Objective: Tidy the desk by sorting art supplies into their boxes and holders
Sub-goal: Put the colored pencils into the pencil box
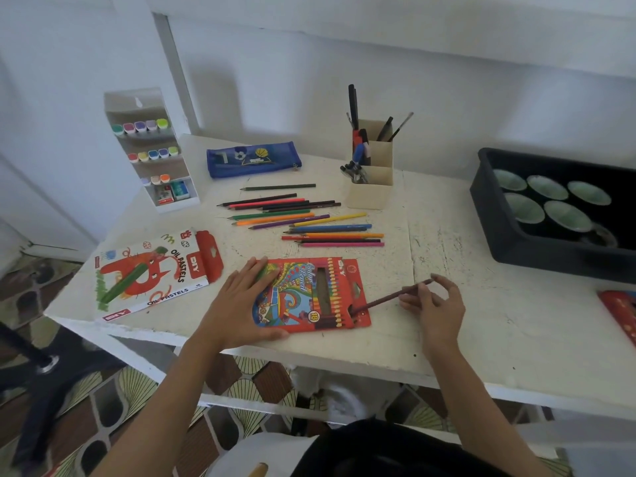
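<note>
A red colour pencil box point(309, 294) lies flat near the desk's front edge, its open flap at the right end. My left hand point(242, 304) presses flat on the box's left part. My right hand point(435, 306) pinches a brown pencil point(392, 297) whose tip sits at the box's open end. Several loose colour pencils point(303, 218) lie in rows behind the box. An oil pastels box point(151, 270) lies open-flapped at the left.
A marker rack point(151, 149) stands at the back left, a blue pencil case point(253, 160) beside it. A beige pen holder point(371, 173) holds pens and brushes. A dark tray point(488, 208) with several cups sits right. A red box's corner point(619, 311) shows at the right edge.
</note>
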Demonstrator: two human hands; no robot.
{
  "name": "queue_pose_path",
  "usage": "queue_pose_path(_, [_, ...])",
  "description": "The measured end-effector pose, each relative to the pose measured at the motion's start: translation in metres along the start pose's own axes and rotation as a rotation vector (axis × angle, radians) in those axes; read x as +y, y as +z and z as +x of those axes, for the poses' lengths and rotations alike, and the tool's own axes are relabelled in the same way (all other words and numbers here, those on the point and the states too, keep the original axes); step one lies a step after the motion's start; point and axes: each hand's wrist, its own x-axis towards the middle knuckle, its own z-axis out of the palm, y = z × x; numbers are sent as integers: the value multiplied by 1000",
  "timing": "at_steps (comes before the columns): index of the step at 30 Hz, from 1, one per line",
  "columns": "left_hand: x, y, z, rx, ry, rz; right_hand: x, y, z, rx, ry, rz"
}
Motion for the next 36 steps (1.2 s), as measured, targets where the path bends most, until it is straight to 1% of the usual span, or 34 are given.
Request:
queue_pose_path(4, [0, -1, -1, -1, -2, 2, -5, -5, 9, -36, -3, -80])
queue_pose_path(9, [2, -2, -1, -8, -8, 8, -13, -8, 18, -79, 35, -75])
queue_pose_path(11, [2, -2, -1, -4, -7, 2, -13, -7, 15, -139, 69, -62])
queue_pose_path(13, [2, -2, -1, -4, -8, -3, -10, -5, 11, -243, 80, -126])
queue_pose_path(15, [2, -1, -1, 0, -11, -11, -3, 0, 6, -348, 13, -296])
queue_pose_path(18, [1, -1, -1, 5, -10, -5, 2, 13, -2, -502, -206, -670])
queue_pose_path(20, [0, 0, -2, 5, -9, 6, 7, 24, -7, -597, -310, -769])
queue_pose_path(22, [0, 0, -1, 0, -12, 13, 14, 33, -9, -628, -340, -802])
queue_pose_path(25, [1, 0, -2, -10, -38, 26, 18, 35, -6, -643, -289, -764])
queue_pose_path(29, [2, 3, -9, 7, -74, 35, 3, 30, 1, -785, -156, -743])
queue_pose_path(31, [2, 4, -12, 30, -83, 15, -6, 31, 8, -789, -180, -769])
queue_pose_path(33, [1, 4, -12, 37, -95, -1, -14, 37, 18, -710, -295, -829])
queue_pose_path(36, [2, 3, -12, 35, -97, -7, -25, 58, 36, -632, -440, -845])
